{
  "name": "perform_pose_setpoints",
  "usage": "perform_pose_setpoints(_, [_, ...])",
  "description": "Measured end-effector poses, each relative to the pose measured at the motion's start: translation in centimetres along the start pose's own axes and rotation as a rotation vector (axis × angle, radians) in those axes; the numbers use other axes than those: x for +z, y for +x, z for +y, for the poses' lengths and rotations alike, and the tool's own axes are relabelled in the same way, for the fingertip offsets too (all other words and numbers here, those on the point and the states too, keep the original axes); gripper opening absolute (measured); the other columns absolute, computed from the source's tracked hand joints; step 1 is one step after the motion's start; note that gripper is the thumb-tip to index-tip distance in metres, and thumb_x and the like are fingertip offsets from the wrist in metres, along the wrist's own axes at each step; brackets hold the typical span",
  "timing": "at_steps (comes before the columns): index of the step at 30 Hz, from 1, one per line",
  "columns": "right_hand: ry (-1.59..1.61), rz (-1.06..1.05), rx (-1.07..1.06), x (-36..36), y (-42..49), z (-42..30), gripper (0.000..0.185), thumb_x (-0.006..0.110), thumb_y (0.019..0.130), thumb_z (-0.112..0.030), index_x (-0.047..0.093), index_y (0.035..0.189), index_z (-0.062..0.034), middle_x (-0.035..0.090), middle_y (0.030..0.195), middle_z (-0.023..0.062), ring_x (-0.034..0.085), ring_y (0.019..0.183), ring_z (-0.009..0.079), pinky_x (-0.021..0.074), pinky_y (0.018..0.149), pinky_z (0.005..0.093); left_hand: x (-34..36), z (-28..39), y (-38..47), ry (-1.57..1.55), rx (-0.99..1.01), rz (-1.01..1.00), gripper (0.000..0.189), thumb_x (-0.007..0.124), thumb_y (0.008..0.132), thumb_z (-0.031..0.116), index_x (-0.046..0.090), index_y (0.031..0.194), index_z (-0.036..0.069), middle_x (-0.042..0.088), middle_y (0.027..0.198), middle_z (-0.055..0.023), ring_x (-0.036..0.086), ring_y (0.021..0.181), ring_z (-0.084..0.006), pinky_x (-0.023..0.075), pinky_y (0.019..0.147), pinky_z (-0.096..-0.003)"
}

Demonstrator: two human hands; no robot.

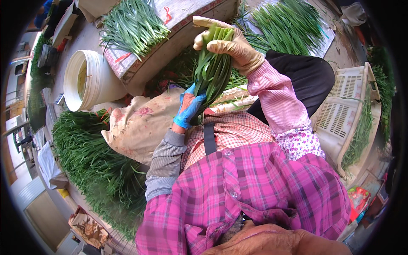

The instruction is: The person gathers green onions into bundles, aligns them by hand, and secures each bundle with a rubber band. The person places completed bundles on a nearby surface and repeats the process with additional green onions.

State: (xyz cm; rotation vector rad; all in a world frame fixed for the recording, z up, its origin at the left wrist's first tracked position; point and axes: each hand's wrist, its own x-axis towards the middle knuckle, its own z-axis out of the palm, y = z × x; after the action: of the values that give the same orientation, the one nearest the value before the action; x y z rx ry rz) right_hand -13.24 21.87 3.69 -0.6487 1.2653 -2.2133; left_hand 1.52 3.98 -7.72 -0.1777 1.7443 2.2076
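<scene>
A bunch of garlic chives (214, 71) is held up before my chest, its pale cut ends pointing away from me. My right hand (237, 47), in a cream rubber glove, grips it just below those ends, thumb across the stalks and one finger stretched out. Lower down, my left hand (190, 103) in a torn blue glove closes around the leaves. Part of the palm is hidden behind the bunch. On a low box (178, 35) ahead lies a pile of chives (134, 27). More loose chives (287, 27) rest on a sheet beyond my right knee.
A white plastic bucket (92, 81) lies tipped at the left. Below it spreads a large heap of chives (95, 162) beside a flowered cloth (146, 122) over my left leg. To the right stands a slotted plastic crate (341, 108). Red ties (167, 15) lie on the box.
</scene>
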Motion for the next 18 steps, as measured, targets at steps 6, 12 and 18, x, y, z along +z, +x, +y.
perform_pose_setpoints(6, [-0.023,0.083,-0.051,1.9,0.0,-2.2,0.033,0.065,0.089,-0.024,0.058,0.112,-0.0013,0.067,0.092,0.0079,0.066,0.085,0.0172,0.0523,0.076,0.0289,1.7,3.6,-1.0,-0.272,0.137,-0.118,0.073,0.066,0.082,0.018,0.032,0.145,0.005,0.046,0.139,-0.0076,0.047,0.123,-0.0173,0.0383,0.102,-0.0314])
perform_pose_setpoints(12, [-0.350,-0.007,-0.286,-0.4,3.2,-7.7,0.036,0.061,0.091,-0.015,0.052,0.123,0.0007,0.064,0.082,0.0065,0.064,0.077,0.0187,0.0545,0.071,0.0313,-1.3,6.5,-2.0,-0.382,0.392,-0.006,0.066,0.063,0.086,0.022,0.035,0.142,0.001,0.044,0.141,-0.0143,0.041,0.132,-0.0245,0.0279,0.111,-0.0392])
perform_pose_setpoints(18, [-0.240,-0.037,-0.263,0.0,3.0,-8.6,0.034,0.063,0.090,-0.011,0.056,0.120,0.0014,0.067,0.082,0.0080,0.064,0.075,0.0157,0.0526,0.070,0.0286,-2.6,9.8,-1.8,0.289,0.375,0.298,0.059,0.067,0.085,0.016,0.044,0.139,0.008,0.053,0.133,-0.0109,0.049,0.123,-0.0201,0.0378,0.104,-0.0362])
